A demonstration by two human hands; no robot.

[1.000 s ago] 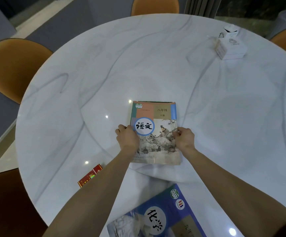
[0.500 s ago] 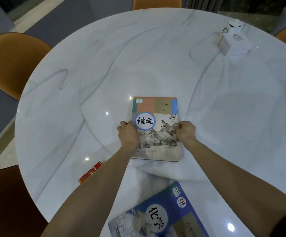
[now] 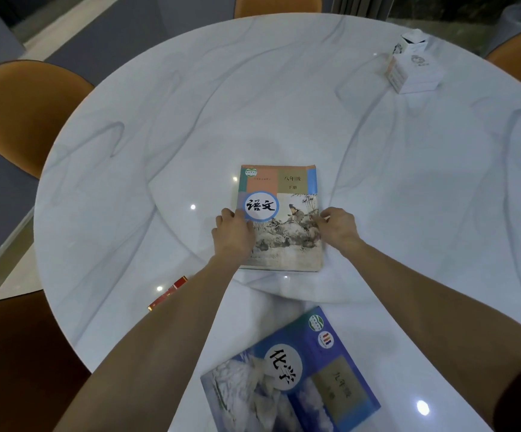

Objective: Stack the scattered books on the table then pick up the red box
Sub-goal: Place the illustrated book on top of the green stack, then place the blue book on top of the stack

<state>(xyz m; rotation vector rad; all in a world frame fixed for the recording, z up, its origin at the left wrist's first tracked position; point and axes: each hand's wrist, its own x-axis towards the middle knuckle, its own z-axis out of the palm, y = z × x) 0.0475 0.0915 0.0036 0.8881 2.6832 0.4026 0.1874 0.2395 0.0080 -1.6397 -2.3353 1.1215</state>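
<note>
A book with an orange, tan and painted cover (image 3: 284, 194) lies flat near the middle of the round white marble table (image 3: 284, 104). My left hand (image 3: 233, 236) grips its left edge and my right hand (image 3: 337, 227) grips its right edge. There may be another book under it; a green edge shows at the bottom. A blue book (image 3: 293, 378) lies tilted at the table's near edge, between my forearms. The red box (image 3: 167, 294) lies flat to the left, partly hidden by my left forearm.
A white box (image 3: 413, 73) with a smaller white item behind it stands at the far right of the table. Orange chairs (image 3: 19, 110) ring the table at left, far side and right. A dark brown surface sits at lower left.
Both hands stay on the book's sides; the book has slid slightly away from me toward the table's middle. The view has shifted a little.
</note>
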